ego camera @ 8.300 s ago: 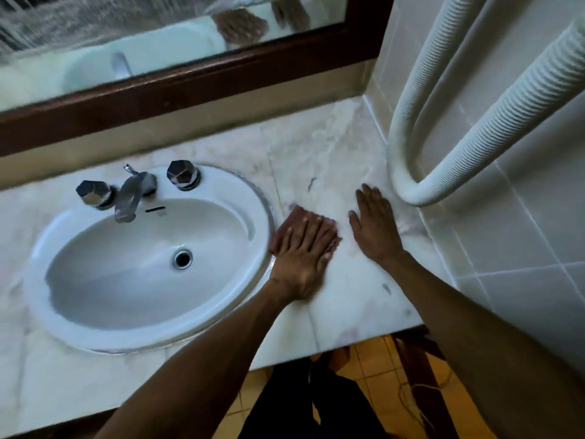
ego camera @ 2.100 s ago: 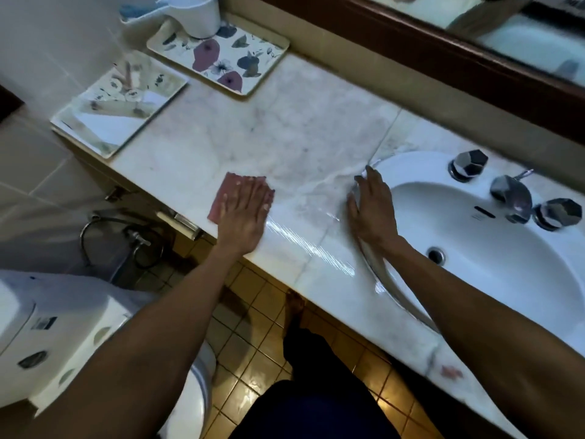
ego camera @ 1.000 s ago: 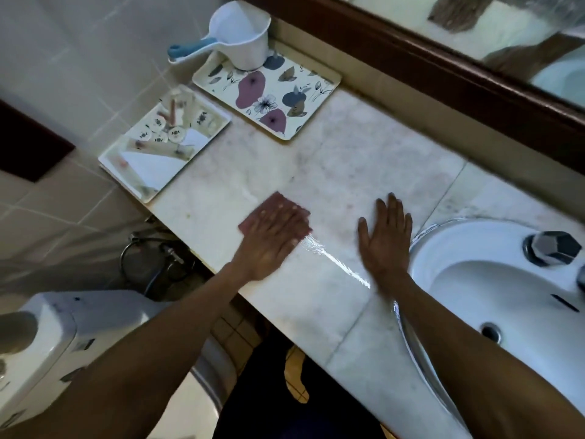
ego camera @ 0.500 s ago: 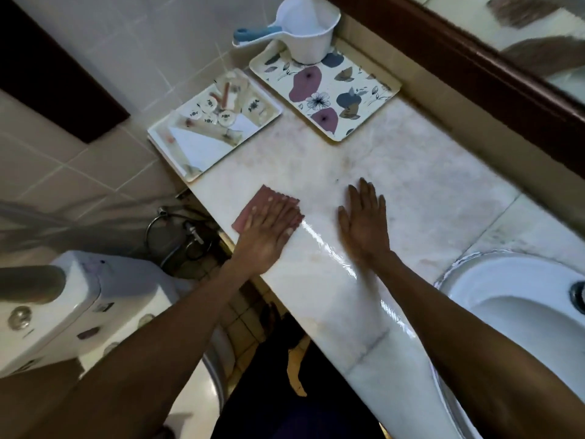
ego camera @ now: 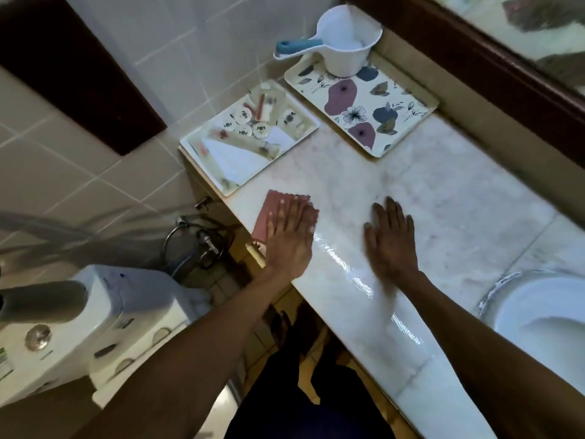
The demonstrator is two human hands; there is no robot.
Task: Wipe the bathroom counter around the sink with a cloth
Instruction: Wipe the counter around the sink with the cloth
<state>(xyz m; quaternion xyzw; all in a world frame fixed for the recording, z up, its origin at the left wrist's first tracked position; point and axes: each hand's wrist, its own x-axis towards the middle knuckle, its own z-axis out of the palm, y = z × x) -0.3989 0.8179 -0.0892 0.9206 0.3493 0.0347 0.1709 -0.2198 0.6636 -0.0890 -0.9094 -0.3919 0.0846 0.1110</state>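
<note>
Toilet tank [ego camera: 104, 315]: white, at the far left, below the worktop edge.
Small tray [ego camera: 221, 172]: at the worktop's left end, holding small round toiletries and a white folded sheet.
Cloth [ego camera: 272, 210]: reddish-pink, flat on the worktop at its front edge, just in front of the small tray; its right part lies under the fingers.
Left hand [ego camera: 289, 239]: spread flat, palm down, pressing the cloth rather than gripping it.
Floral tray [ego camera: 408, 115]: against the back wall, right of the small tray.
Scoop [ego camera: 345, 42]: white with a blue handle, standing on the floral tray's far end.
Worktop [ego camera: 459, 198]: pale marble, with a wet shiny streak between the hands.
Right hand [ego camera: 391, 242]: open and flat on bare marble, fingers spread, holding nothing.
Sink [ego camera: 544, 315]: white basin at the right edge, apart from both hands.
</note>
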